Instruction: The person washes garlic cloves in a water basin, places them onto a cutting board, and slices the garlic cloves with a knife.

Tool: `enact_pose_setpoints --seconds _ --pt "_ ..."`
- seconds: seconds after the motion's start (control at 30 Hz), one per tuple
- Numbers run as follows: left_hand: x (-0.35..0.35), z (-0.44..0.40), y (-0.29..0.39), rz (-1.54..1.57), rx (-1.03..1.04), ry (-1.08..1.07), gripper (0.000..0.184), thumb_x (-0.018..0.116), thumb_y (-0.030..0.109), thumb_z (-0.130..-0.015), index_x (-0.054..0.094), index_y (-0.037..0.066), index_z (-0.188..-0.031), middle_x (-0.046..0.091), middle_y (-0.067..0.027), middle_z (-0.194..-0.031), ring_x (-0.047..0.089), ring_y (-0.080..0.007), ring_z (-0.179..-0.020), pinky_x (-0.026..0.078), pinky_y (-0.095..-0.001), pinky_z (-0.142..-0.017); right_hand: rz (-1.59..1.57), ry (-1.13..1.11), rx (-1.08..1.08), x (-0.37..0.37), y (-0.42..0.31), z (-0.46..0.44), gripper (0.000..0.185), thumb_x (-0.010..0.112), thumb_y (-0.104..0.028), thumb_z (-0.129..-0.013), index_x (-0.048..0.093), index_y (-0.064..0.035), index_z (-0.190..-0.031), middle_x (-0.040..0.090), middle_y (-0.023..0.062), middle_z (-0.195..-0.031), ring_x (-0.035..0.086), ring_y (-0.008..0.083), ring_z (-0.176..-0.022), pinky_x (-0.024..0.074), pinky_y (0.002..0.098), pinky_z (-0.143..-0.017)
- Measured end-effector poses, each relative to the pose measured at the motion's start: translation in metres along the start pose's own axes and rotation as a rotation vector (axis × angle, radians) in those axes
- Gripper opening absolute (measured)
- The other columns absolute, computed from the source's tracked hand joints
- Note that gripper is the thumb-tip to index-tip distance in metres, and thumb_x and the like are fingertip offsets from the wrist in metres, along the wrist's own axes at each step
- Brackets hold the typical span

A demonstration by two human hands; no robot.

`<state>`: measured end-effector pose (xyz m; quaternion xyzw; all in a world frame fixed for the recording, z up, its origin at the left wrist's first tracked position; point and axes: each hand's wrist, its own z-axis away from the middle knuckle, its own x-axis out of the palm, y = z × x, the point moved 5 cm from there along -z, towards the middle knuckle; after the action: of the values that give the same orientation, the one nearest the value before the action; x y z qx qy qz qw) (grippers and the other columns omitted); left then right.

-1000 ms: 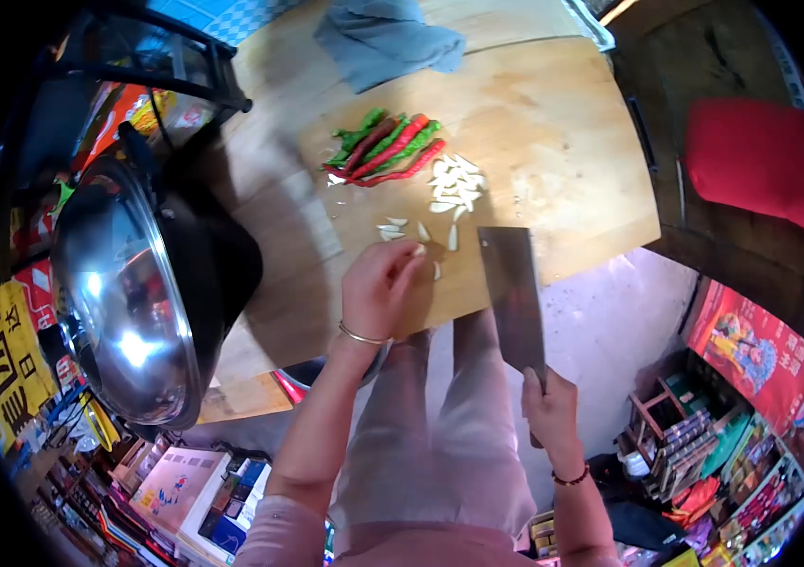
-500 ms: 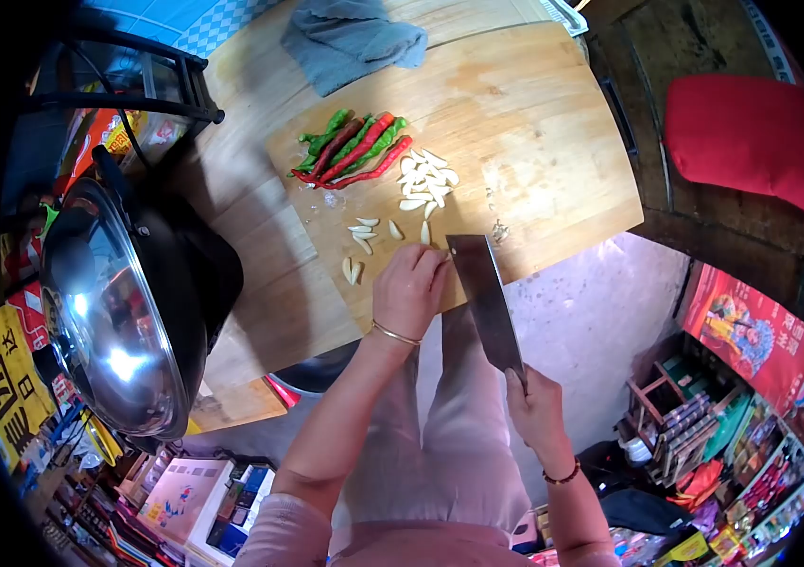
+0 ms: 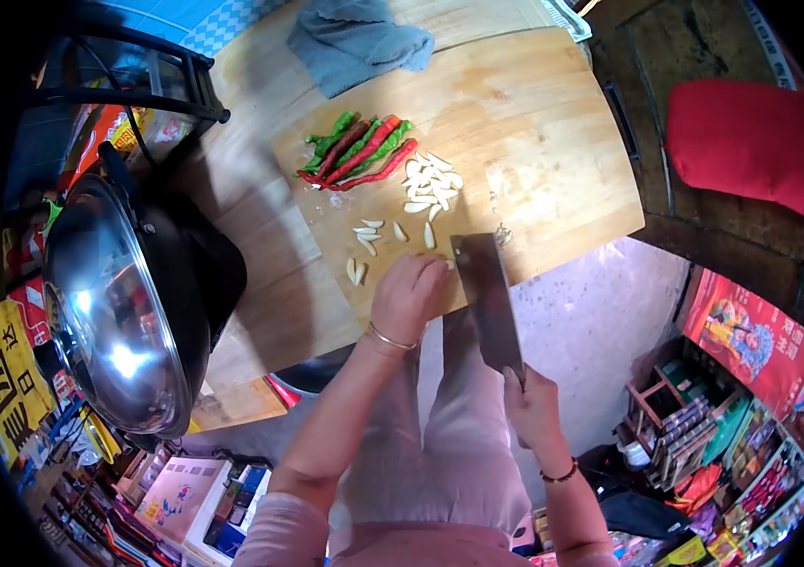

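Note:
My right hand [image 3: 531, 406] is wrapped round the handle of a broad cleaver [image 3: 487, 298], whose blade lies over the front edge of the wooden cutting board [image 3: 553, 123]. Just left of the blade, my left hand [image 3: 408, 298] has its fingers pressed together on the board, around a small pale piece at the fingertips, apparently a garlic clove [image 3: 449, 264]. Beyond it lie several loose cloves [image 3: 369, 227] and a pile of cut garlic [image 3: 432, 181]. Red and green chili peppers [image 3: 359, 151] rest to the left of the pile.
A grey-blue cloth [image 3: 354, 42] lies at the board's far edge. At the left stands a black wok with a shiny lid [image 3: 118, 307], near a black metal rack [image 3: 128, 97]. A red cushion [image 3: 752, 146] is at the right; boxes and racks of goods stand below.
Since a second ago, my left hand has moved right, toward the cleaver, and two cloves now show where it was. The cleaver has shifted slightly left against the board. The view has shifted too.

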<state>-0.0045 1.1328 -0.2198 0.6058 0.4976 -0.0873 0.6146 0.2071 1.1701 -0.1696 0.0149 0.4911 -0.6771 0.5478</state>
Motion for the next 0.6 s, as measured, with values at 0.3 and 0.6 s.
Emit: enact_pose_setpoints --seconds 0.3,0.6 --pt "-0.01 0.015 -0.005 -0.033 0.293 -0.052 0.025 0.062 0.006 -0.067 0.063 0.002 -0.092 0.062 -0.0076 -0.094 0.058 -0.0231 -0.075 0.047 -0.0328 -0.065 -0.163 -0.104 0.189 0.004 0.018 0.0 0.019 0.054 -0.015 -0.092 0.057 0.0014 -0.083 0.051 0.0183 -0.059 0.052 0.0299 -0.049 0.0414 0.036 -0.05" --pt "-0.029 0.005 -0.015 -0.007 0.005 0.172 0.018 0.066 0.002 -0.075 0.065 0.005 -0.092 0.062 -0.0091 -0.089 0.06 -0.026 -0.073 0.048 -0.034 -0.062 -0.182 -0.081 0.226 0.007 0.014 -0.001 0.025 0.051 -0.012 -0.095 0.054 0.0011 -0.074 0.05 0.0018 -0.052 0.047 0.0074 -0.044 0.0386 0.0259 -0.044"
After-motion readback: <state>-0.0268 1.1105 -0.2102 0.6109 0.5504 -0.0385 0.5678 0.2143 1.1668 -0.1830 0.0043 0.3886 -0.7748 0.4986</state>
